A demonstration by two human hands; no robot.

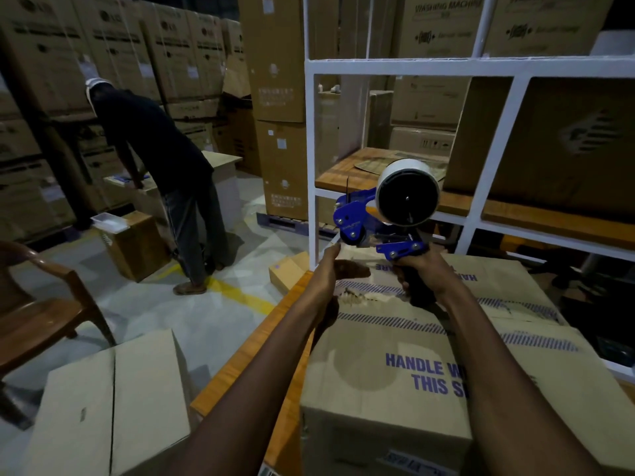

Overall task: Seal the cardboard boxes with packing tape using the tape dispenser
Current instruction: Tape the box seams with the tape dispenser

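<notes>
A blue tape dispenser (374,221) with a white tape roll (409,197) is raised above the far end of a cardboard box (395,372) printed "HANDLE W... THIS S...". My right hand (417,273) grips its black handle. My left hand (338,266) pinches the tape end at the dispenser's front roller. The box lies on a wooden table (240,365), its top flaps closed with torn paper along the seam.
A second cardboard box (113,403) stands on the floor at lower left. A wooden chair (37,304) is at the left. Another person (165,159) bends over boxes further back. A white rack (481,67) with cartons stands right behind the table.
</notes>
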